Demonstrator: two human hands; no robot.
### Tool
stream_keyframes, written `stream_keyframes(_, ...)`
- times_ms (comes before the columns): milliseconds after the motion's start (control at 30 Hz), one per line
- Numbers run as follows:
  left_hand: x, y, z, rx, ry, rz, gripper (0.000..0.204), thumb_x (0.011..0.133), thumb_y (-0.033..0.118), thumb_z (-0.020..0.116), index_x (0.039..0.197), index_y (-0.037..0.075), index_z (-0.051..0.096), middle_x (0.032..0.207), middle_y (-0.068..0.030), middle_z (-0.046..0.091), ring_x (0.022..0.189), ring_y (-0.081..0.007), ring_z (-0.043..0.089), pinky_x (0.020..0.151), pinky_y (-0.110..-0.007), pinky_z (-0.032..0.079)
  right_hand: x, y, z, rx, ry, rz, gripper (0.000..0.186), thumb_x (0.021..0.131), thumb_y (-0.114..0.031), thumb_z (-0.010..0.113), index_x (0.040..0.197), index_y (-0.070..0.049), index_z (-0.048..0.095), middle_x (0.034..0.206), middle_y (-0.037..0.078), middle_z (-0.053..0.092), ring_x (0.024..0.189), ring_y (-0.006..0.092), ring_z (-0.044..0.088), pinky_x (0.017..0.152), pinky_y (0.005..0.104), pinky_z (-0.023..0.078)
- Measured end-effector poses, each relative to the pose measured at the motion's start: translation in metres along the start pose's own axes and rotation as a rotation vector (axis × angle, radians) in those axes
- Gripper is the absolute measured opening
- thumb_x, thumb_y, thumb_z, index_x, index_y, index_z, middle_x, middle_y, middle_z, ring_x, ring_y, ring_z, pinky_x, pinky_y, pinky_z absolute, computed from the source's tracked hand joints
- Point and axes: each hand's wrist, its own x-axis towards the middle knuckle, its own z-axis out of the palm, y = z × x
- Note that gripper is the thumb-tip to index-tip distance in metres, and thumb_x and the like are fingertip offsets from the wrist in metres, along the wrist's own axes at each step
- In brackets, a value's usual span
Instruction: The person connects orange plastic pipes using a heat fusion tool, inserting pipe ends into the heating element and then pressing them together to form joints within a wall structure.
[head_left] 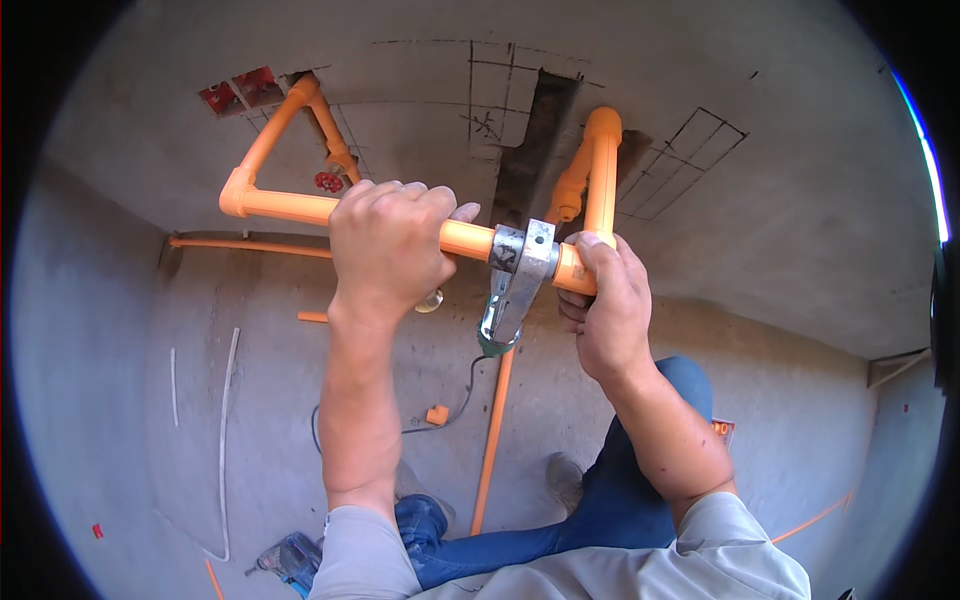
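Note:
My left hand (388, 245) is wrapped round a horizontal orange plastic pipe (290, 205). That pipe runs from an elbow at the left to a pipe fusion welder (525, 275), whose metal heating head sits between the pipe and an orange elbow fitting (573, 270). With thumb and fingers my right hand (612, 310) grips this elbow fitting, at the lower end of another orange pipe (603, 185) coming from the wall. The welder hangs below the pipe line, its green part lowest. Pipe and fitting both meet the head; how deep they go is hidden.
A red valve handle (328, 181) and red wall boxes (243, 90) are at the upper left. Below lie a cord (470, 385), an orange fitting (437, 415), a long orange pipe (492, 440) and a power drill (290, 560). A dark channel (535, 140) cuts the wall.

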Motion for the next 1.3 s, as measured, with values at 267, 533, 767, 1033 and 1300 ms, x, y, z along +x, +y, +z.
stream_keyframes(267,-0.003,0.001,0.003,-0.023,0.013,-0.029,0.039,0.081,0.029,0.078,0.058,0.009,0.052,0.054,-0.0055,0.052,0.054,-0.0259,0.057,0.055,-0.039,0.038,-0.001,0.006,0.002,0.073,-0.011,0.019,0.02,0.099,-0.027,0.05,0.099,-0.007,0.053,0.074,0.001,0.048,0.055,0.007,0.038,0.044,0.0234,0.026)
stream_keyframes(533,-0.003,0.001,0.003,-0.004,0.017,-0.035,0.038,0.081,0.029,0.077,0.059,0.009,0.053,0.054,-0.0047,0.053,0.055,-0.0251,0.057,0.055,-0.039,0.039,-0.001,0.01,0.007,0.117,0.037,-0.039,0.02,0.099,-0.027,0.051,0.098,-0.008,0.053,0.074,0.001,0.049,0.053,0.0071,0.038,0.042,0.0234,0.026)
stream_keyframes(767,-0.002,0.003,0.007,0.012,0.021,-0.037,0.039,0.081,0.029,0.078,0.059,0.009,0.052,0.055,-0.0047,0.054,0.054,-0.0254,0.056,0.056,-0.038,0.039,0.001,0.011,0.007,0.107,0.059,-0.066,0.02,0.099,-0.027,0.051,0.098,-0.007,0.053,0.073,0.001,0.05,0.051,0.0063,0.038,0.041,0.0232,0.025)
stream_keyframes(1033,-0.003,0.004,0.005,0.031,0.02,-0.039,0.038,0.081,0.027,0.078,0.059,0.009,0.053,0.055,-0.0047,0.055,0.054,-0.0246,0.057,0.057,-0.038,0.041,0.001,0.013,0.007,0.135,0.015,-0.082,0.021,0.099,-0.027,0.051,0.098,-0.006,0.053,0.072,0.001,0.047,0.052,0.0064,0.038,0.042,0.0233,0.025)
stream_keyframes(1300,-0.002,0.005,0.005,0.038,0.011,-0.042,0.038,0.081,0.026,0.077,0.059,0.008,0.051,0.056,-0.0051,0.055,0.055,-0.0253,0.057,0.057,-0.039,0.041,0.0,0.013,0.009,0.139,0.033,-0.078,0.021,0.099,-0.028,0.051,0.098,-0.007,0.052,0.073,0.001,0.048,0.052,0.0065,0.038,0.042,0.0236,0.026)
